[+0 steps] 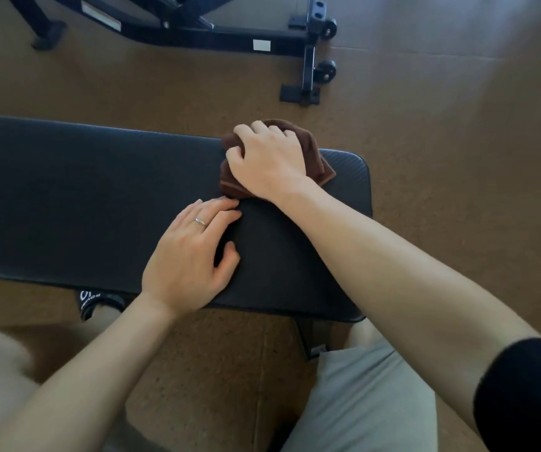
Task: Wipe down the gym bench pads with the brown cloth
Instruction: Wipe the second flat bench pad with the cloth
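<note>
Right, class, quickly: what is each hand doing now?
Left hand: open, resting flat on the pad.
Right hand: fingers curled, gripping the cloth on the pad.

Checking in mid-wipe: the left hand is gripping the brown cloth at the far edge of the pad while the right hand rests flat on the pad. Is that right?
The hands are swapped. The head view shows the right hand gripping the brown cloth at the far edge of the pad, while the left hand rests flat on the pad.
</note>
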A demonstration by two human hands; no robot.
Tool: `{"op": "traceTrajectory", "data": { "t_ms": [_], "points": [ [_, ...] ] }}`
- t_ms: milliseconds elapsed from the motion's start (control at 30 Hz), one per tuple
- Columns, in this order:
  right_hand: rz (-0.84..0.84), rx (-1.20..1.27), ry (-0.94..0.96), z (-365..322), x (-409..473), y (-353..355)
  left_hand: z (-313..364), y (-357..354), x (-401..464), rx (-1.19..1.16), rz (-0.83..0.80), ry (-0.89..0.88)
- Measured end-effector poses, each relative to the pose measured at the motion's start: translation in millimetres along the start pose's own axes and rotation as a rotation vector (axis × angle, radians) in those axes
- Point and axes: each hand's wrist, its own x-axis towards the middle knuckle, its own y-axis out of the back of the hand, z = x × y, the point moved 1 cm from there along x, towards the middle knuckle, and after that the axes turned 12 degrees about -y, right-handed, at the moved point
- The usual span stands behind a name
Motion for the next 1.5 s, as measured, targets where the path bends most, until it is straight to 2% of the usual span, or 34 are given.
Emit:
{"op": "traceTrajectory", "data": {
  "t_ms": [133,367,467,533,600,733,867,1067,1200,1367,1500],
  "points": [
    [-0.014,0.006,0.001,26,-1,7,-2,1,-1,-0.029,0.005,-0.002],
    [0.116,-0.002,-0.209,92,-27,29,-6,2,-2,-0.061,0.026,-0.013],
    [0.149,-0.007,-0.369,91,-34,24,-6,0,-2,-0.061,0.028,-0.005],
    [0.155,-0.059,-0.411,71,-28,18,-6,-1,0,-0.065,0.026,-0.006],
    [0.145,-0.084,-0.339,38,-18,9,-5,0,0,-0.062,0.018,-0.011],
    [0.061,-0.022,-0.080,-21,1,-8,-5,2,1,-0.050,0.009,-0.011],
    [0.041,0.013,-0.023,4,-2,2,-5,3,0,-0.040,0.010,-0.006],
    [0.128,0.049,-0.231,99,-41,27,-2,0,0,-0.016,0.039,0.003],
    [0.134,0.110,-0.437,97,-100,24,-1,0,1,0.004,0.042,0.013],
    [0.152,0.058,-0.525,75,-189,17,-1,-2,1,0.008,0.053,0.000],
    [0.143,0.093,-0.474,89,-139,19,-4,-3,0,0.001,0.059,-0.007]
  ]
}}
